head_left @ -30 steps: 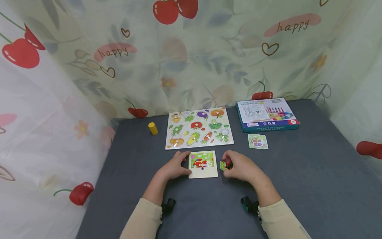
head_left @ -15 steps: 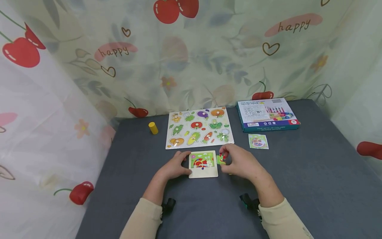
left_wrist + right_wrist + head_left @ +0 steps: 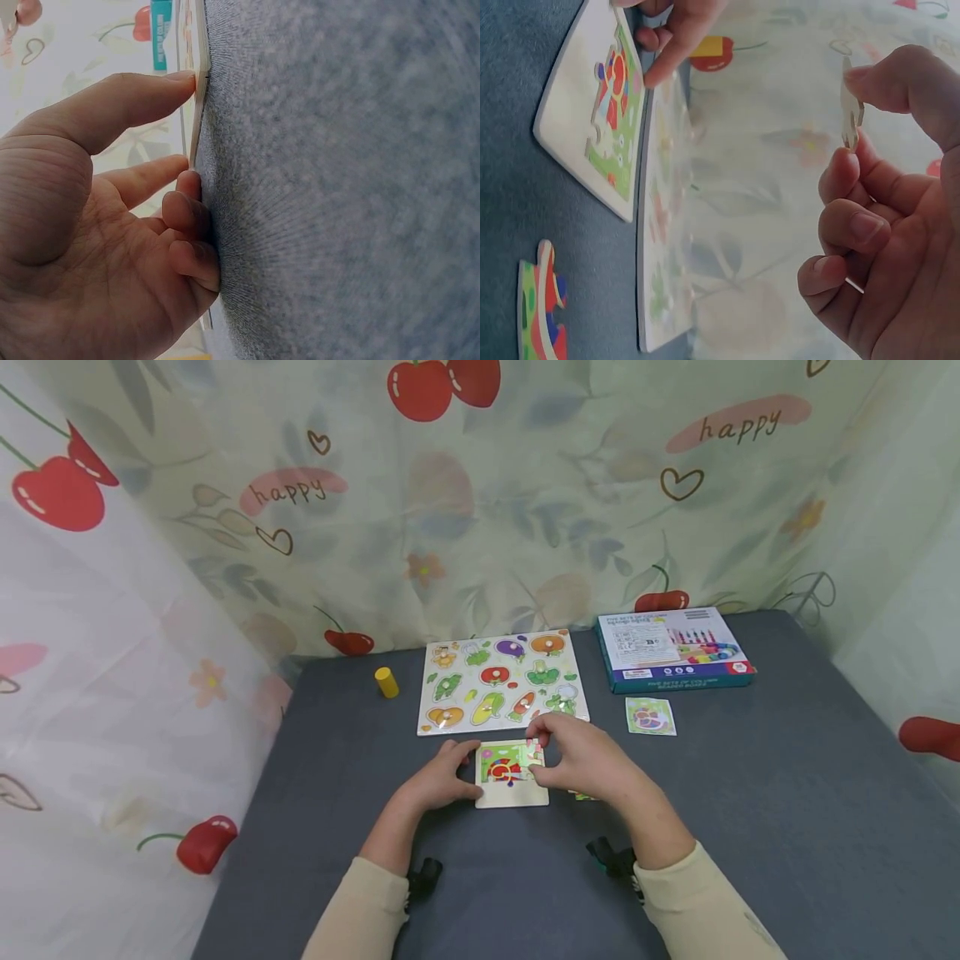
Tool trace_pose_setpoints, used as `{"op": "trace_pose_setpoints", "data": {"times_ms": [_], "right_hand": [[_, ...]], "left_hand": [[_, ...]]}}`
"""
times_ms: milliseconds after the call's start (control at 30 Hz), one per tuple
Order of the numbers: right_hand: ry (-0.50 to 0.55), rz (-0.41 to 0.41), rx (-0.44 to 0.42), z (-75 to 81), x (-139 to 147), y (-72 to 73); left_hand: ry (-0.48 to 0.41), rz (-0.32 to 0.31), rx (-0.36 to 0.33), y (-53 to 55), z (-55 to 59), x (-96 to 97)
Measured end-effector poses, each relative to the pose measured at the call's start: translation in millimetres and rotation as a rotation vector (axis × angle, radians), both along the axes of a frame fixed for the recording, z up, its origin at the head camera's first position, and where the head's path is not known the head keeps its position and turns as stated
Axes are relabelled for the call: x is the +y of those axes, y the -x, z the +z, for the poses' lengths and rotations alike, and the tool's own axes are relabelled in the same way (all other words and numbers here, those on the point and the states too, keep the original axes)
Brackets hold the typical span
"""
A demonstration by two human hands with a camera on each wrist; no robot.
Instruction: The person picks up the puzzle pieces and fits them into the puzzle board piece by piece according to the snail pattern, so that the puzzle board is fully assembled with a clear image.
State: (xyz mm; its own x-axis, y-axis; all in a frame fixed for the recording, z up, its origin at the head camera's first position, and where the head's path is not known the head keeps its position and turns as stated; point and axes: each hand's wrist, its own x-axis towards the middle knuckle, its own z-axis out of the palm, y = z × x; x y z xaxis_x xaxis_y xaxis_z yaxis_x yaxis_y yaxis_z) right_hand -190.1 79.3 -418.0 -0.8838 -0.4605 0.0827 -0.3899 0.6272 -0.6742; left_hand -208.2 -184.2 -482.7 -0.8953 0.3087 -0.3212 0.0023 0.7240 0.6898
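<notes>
A small jigsaw board (image 3: 506, 795) lies at the middle, its upper part filled with green and red picture pieces, its lower part bare wood. My left hand (image 3: 442, 777) holds it at its left edge, thumb near the lower corner and index finger at the upper one; the other fingers curl against the cloth in the left wrist view. Over the board's right part, my right hand (image 3: 588, 764) pinches a jigsaw piece (image 3: 850, 105) between thumb and fingertips, seen nearly edge-on from the wrist. Another jigsaw piece (image 3: 540, 307) lies loose on the table, partly hidden by this hand in the head view.
Behind the jigsaw board lies a larger vegetable puzzle board (image 3: 468, 677). A yellow cylinder (image 3: 386, 682) stands to the left. At the back right are a teal-edged box (image 3: 675, 649) and a small picture card (image 3: 650, 717). A printed curtain (image 3: 480, 527) hangs behind the table.
My right hand has moved left with its jigsaw piece, from beside the board to over its right part. The loose piece on the table has come into view. The left hand stays in place.
</notes>
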Motion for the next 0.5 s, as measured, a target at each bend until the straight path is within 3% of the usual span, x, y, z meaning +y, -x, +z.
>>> {"op": "trace_pose_setpoints", "data": {"times_ms": [200,500], "right_hand": [[0.014,0.035,-0.014,-4.6,-10.1,6.1],[0.003,0.052,-0.089,-24.5,-25.2,13.3]], "left_hand": [[0.007,-0.006,-0.003,0.2,0.7,-0.8],[0.018,-0.031,0.003,2.4,0.2,-2.4]]}}
